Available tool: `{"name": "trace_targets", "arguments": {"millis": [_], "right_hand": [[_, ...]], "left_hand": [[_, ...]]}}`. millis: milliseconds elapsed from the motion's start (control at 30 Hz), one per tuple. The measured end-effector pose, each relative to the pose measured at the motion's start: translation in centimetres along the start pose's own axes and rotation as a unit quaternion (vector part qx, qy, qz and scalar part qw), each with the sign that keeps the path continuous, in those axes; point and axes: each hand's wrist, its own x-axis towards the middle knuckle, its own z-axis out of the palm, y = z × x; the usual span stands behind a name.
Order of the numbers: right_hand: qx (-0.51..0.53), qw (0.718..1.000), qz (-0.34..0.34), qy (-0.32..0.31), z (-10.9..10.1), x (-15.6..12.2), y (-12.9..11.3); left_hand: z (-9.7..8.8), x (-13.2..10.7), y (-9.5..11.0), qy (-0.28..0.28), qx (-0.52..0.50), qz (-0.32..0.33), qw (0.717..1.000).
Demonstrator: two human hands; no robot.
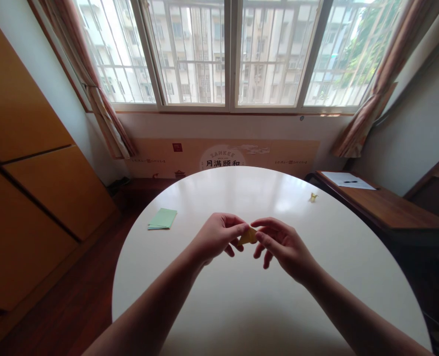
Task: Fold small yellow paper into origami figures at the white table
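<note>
Left hand (pixel 221 236): thumb and fingers clamped on a small folded yellow paper (pixel 247 237), at its left side. Right hand (pixel 284 242): thumb at the paper's right end, index fingertip by its top; can't tell if the fingers behind close on it. Other right fingers spread loose. Paper sits between both hands, over the middle of the round white table (pixel 241 190), well in from all edges. Stack of green paper (pixel 163 218) lies near the table's left edge, sheets slightly out of line. Small yellow folded piece (pixel 313 198) near the far right edge. Beyond that edge: brown desk (pixel 397 207), white sheet (pixel 338 178) at its far end, black pen (pixel 350 181) on top.
</note>
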Motion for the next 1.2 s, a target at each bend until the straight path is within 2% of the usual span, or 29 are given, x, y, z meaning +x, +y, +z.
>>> {"name": "trace_targets", "arguments": {"millis": [467, 1200], "right_hand": [[-0.017, 1.0, -0.014, 0.019, 0.09, -0.01, 0.13], [-0.081, 0.995, -0.022, 0.049, 0.37, -0.2, 0.34]], "left_hand": [[-0.3, -0.01, 0.17, -0.021, 0.003, -0.009, 1.0], [0.11, -0.05, -0.29, -0.014, 0.059, 0.045, 0.997]]}}
